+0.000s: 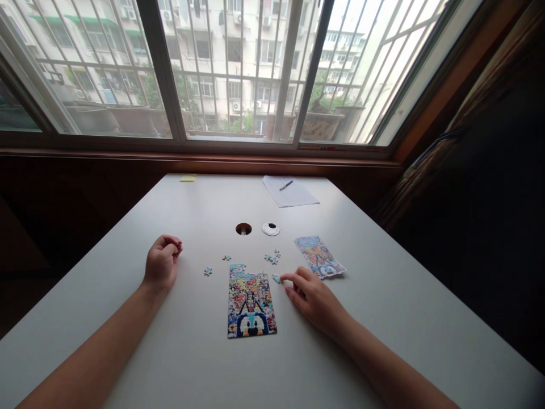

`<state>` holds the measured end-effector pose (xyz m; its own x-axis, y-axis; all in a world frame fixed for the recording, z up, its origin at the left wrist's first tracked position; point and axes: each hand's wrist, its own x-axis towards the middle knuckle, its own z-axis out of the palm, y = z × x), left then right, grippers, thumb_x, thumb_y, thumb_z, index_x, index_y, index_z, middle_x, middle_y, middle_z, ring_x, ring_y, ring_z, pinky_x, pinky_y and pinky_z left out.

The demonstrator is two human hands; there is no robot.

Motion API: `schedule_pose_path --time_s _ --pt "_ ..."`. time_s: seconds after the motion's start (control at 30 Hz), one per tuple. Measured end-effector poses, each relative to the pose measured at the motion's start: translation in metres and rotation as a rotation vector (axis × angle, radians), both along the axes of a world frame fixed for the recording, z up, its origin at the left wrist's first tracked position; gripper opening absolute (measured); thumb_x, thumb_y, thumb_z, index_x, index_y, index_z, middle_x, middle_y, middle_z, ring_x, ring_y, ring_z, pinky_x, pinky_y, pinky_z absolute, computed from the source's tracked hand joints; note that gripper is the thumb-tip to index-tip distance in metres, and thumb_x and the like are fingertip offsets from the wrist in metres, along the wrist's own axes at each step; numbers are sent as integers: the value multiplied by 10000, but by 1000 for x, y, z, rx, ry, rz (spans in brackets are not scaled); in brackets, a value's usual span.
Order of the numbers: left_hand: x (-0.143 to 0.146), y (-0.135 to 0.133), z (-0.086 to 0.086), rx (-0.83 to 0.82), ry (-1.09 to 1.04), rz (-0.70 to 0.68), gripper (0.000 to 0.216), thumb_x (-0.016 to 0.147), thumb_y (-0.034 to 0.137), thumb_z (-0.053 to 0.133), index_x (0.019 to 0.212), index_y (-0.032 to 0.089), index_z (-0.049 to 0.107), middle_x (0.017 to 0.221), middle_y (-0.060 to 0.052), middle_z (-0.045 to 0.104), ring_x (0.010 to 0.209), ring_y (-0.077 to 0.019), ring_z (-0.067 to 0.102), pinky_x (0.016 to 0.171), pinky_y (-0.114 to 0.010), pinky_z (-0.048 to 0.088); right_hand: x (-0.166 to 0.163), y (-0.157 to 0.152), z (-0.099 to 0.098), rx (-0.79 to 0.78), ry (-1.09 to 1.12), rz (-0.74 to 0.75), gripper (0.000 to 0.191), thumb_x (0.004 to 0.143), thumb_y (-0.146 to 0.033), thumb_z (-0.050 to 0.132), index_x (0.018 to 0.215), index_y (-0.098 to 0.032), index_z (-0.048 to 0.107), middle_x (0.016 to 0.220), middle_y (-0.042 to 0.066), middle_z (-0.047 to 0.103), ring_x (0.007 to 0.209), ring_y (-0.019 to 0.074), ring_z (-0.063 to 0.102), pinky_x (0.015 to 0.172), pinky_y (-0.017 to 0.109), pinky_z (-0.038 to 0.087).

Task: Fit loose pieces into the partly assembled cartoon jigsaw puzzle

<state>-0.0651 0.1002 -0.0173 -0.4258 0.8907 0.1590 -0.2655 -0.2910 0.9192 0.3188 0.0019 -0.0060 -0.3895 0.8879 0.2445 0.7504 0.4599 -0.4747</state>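
A colourful jigsaw puzzle [250, 301] with a blue cartoon dog lies flat on the white table [213, 363], nearly filled. My right hand [313, 298] rests beside its upper right corner, fingertips touching a small light-blue puzzle piece [277, 278]. My left hand [162, 263] lies on the table to the puzzle's left, curled into a loose fist, with nothing visible in it. Loose pieces [272, 258] lie above the puzzle, and single ones sit at the left [208, 271]. A printed reference picture [319, 257] lies to the right.
A round cable hole [243, 229] and its white cap [271, 229] sit mid-table. Farther back lie a sheet of paper [289, 192] with a pen [286, 184] and a yellow sticky note [188, 178]. A barred window spans the far side; a dark curtain hangs right.
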Motion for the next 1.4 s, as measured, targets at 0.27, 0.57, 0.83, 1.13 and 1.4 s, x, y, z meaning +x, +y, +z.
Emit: schedule_pose_path --time_s 0.27,0.57,0.83,1.13,1.4 --pt "-1 -1 -1 1 -37 3 153 525 79 588 644 165 544 712 12 554 655 -100 484 604 -222 382 1 0 -1 10 15 17 263 976 -263 493 1165 -236 674 954 73 584 883 203 582 804 337 492" --pt "-8 3 -1 -50 -56 -42 201 512 88 583 669 178 496 805 -3 566 735 -125 529 656 -253 453 0 -2 2 7 30 50 249 974 -235 493 1126 -245 690 924 67 589 837 195 581 771 330 486" --pt "-8 2 3 -78 -60 -122 210 507 83 596 654 176 478 847 -15 588 793 -147 552 698 -273 479 1 0 0 13 39 61 254 969 -226 496 1144 -242 680 916 69 589 826 196 575 741 318 488" --pt "-7 2 3 -79 -53 -134 210 510 91 599 659 174 476 855 -7 583 778 -132 539 702 -257 464 2 0 -1 13 54 67 260 973 -244 491 1151 -245 680 925 71 591 813 192 572 757 333 496" --pt "-6 1 3 -74 -42 -123 205 519 94 598 665 177 479 865 -11 588 799 -141 544 711 -266 471 4 -2 1 -20 62 64 256 977 -240 486 1147 -239 677 938 70 587 828 191 577 776 334 495"
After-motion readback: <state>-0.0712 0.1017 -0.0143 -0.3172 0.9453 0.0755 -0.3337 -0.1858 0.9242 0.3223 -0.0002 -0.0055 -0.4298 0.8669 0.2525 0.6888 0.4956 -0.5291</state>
